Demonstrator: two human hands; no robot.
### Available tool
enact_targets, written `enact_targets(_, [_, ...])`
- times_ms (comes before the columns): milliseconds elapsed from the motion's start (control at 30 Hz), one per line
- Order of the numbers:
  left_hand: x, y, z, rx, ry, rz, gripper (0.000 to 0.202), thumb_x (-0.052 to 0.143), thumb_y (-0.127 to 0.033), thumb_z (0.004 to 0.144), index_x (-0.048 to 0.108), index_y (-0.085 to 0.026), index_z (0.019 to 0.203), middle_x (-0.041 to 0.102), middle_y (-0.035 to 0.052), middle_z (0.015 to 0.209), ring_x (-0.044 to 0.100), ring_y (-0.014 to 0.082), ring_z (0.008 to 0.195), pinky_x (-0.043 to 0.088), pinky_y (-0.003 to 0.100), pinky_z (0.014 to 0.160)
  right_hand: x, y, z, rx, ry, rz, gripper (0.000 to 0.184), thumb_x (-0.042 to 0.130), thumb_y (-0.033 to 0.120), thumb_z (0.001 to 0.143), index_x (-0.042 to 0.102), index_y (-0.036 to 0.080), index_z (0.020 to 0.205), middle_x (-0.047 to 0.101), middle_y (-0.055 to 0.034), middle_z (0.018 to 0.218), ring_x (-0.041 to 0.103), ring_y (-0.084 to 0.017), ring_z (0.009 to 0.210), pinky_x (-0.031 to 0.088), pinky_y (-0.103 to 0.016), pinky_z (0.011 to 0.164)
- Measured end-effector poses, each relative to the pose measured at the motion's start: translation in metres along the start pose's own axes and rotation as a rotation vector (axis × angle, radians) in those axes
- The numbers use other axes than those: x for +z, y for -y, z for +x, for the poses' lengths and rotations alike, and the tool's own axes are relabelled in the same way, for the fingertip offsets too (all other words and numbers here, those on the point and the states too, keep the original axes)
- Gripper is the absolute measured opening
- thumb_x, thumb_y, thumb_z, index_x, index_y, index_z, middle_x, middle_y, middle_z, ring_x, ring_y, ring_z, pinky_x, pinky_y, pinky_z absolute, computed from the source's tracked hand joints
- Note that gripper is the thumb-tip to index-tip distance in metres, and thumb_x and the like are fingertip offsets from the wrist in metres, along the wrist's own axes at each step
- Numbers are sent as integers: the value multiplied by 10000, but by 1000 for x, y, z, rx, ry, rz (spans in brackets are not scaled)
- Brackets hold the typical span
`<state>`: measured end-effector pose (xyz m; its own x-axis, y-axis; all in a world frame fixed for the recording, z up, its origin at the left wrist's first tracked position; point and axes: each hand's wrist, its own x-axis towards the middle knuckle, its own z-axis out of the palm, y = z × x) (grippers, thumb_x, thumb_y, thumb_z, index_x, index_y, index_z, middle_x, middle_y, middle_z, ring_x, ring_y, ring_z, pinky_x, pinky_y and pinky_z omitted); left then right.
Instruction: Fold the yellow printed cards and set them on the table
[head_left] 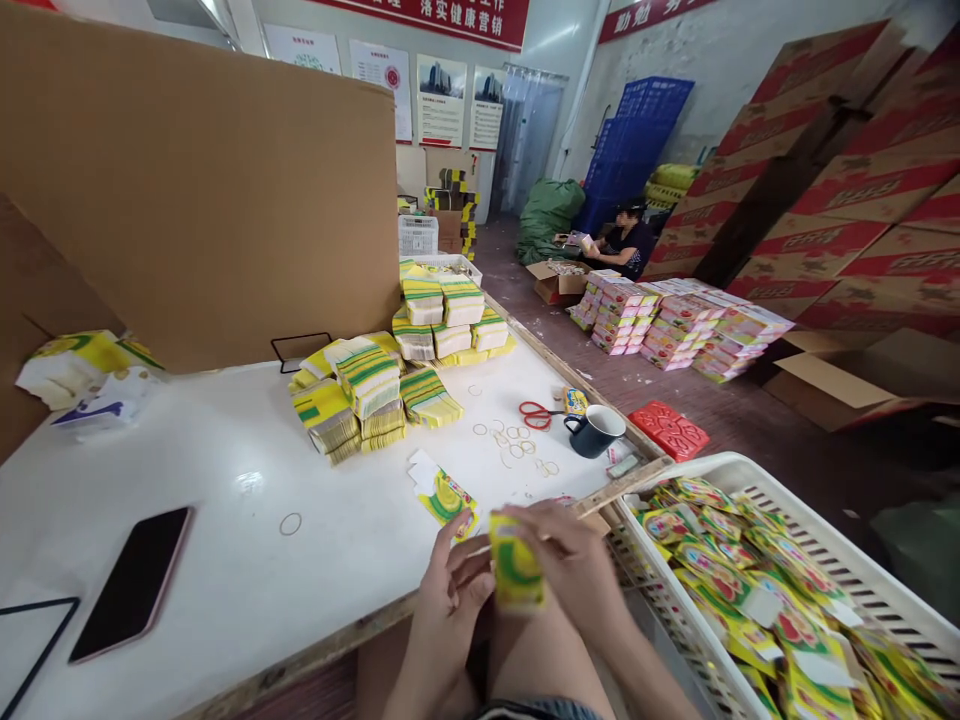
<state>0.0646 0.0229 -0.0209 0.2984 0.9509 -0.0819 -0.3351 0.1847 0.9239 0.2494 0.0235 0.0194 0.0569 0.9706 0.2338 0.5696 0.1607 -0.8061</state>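
Note:
A small yellow-and-green carton (516,568), slightly blurred, is held upright over my lap at the table's front edge. My right hand (577,560) grips it from the right side. Beside its left edge is my left hand (456,585), fingers apart and partly bent, the fingertips close to the carton; whether they touch it I cannot tell. Just beyond my hands, a flat unfolded carton (446,495) with a white flap lies on the white table (247,540). Farther back stand bundled stacks of flat yellow-green cartons (367,375).
Rubber bands (517,440), red-handled scissors (536,415) and a dark mug (595,432) lie toward the right edge. A white basket (739,462) of cartons stands at right. A phone (135,580) lies left. Cardboard (202,190) screens the back. Beyond, a person (630,245) sits near stacked boxes.

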Motion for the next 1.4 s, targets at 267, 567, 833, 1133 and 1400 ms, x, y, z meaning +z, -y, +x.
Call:
enact_targets(267, [-41,35,19,-12,-206,350,451,655,-390,725,588,-141,1095,588,189,1252,492,331,1227,291,512,1086,-5,-31,24,153,-184,-410,304,534,364,824,652,204,1054,577,-117,1054,495,-299,1014,368,-458,907])
enact_targets(567, [-62,34,7,-33,-374,273,381,719,-363,667,663,-159,983,660,155,1153,557,315,1154,336,478,1059,133,-52,60,371,10,-154,261,736,213,557,550,179,737,614,-111,902,545,-311,952,404,-419,815])
enact_targets(833, [-59,17,21,-63,-299,-50,506,730,-441,675,638,-165,1089,680,143,1169,578,312,1150,423,444,999,109,-30,32,426,143,486,350,615,497,728,529,190,874,621,3,622,610,-189,625,462,-301,602])
enact_targets(1133, [-35,-6,15,-75,-80,-301,455,688,-452,730,674,-212,1117,670,137,1205,580,321,1145,445,444,981,94,8,3,502,195,949,432,723,554,651,587,193,843,641,8,651,589,-148,586,435,-263,583])
enact_targets(1400, [-30,-8,10,-10,-120,-324,471,731,-436,687,693,-190,1086,615,162,1277,511,344,1225,409,451,1025,97,13,-4,499,163,1124,356,752,485,658,611,200,818,636,13,662,587,-159,621,435,-271,606])
